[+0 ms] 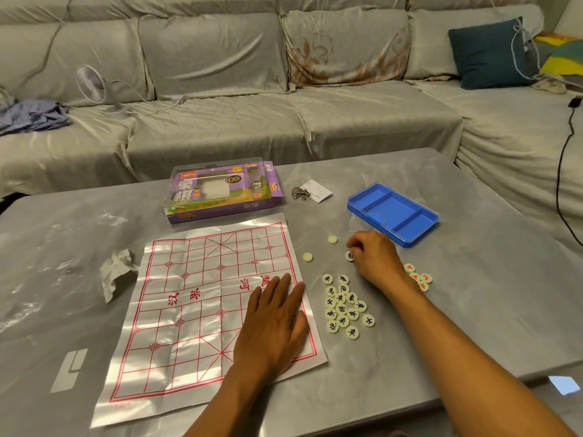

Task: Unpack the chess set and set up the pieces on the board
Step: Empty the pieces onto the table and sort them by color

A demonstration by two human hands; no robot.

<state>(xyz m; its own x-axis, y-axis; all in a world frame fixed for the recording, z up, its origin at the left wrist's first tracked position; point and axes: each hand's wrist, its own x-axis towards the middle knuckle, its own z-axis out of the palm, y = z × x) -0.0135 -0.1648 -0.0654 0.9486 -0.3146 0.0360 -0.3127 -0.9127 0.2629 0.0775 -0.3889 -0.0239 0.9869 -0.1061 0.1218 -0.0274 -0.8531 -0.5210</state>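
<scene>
The left hand (273, 326) lies flat on the paper board (189, 298); the right hand (373, 257) pinches a piece beside black-lettered pieces (345, 305).

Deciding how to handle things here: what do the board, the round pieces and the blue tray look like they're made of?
The board: thin glossy plastic film, it seems; fold creases and glare patches show.
The round pieces: cream discs, probably hard plastic, smooth with printed characters.
The blue tray: rigid moulded plastic, with a clear glossy rim.

The board (202, 298) is spread at the worktop's (473, 279) near edge, with the box (217, 192) behind it. The pieces (345, 307) are clustered beside the board's right edge, and the tray (392, 212) is set behind them.
</scene>
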